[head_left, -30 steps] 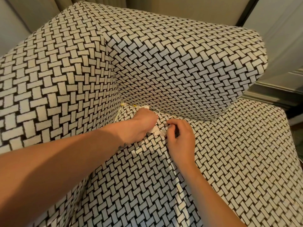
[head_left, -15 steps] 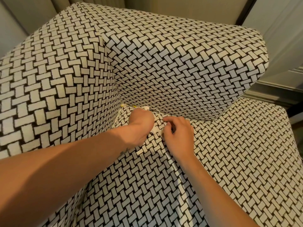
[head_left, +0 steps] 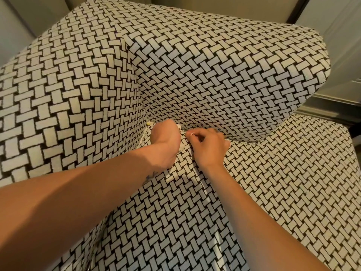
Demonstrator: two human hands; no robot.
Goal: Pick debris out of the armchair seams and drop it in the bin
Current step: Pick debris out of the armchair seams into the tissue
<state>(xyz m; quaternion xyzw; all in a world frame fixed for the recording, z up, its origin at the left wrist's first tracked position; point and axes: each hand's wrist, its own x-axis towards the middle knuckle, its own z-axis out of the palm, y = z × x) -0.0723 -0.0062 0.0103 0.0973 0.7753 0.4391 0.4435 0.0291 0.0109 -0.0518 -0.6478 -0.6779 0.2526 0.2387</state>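
Note:
The armchair [head_left: 224,79] is covered in black-and-white woven-pattern fabric. Both hands are at the seam where the seat meets the backrest, near the left corner. My left hand [head_left: 166,139] is curled into a fist, and white crumpled debris [head_left: 181,149] pokes out under it and at its top. My right hand [head_left: 209,145] sits just right of it with fingers curled, pinching a small white scrap [head_left: 191,133] at the seam. A yellowish crumb [head_left: 149,123] lies in the corner of the seam, left of my left hand. No bin is in view.
The left armrest [head_left: 64,98] rises beside my left forearm. The seat cushion [head_left: 283,188] spreads right and toward me. Pale walls and a grey skirting board [head_left: 332,112] lie behind the chair at the right.
Both hands have crept a little farther up into the seam under the backrest. The right hand's fingertips have moved closer to the left fist.

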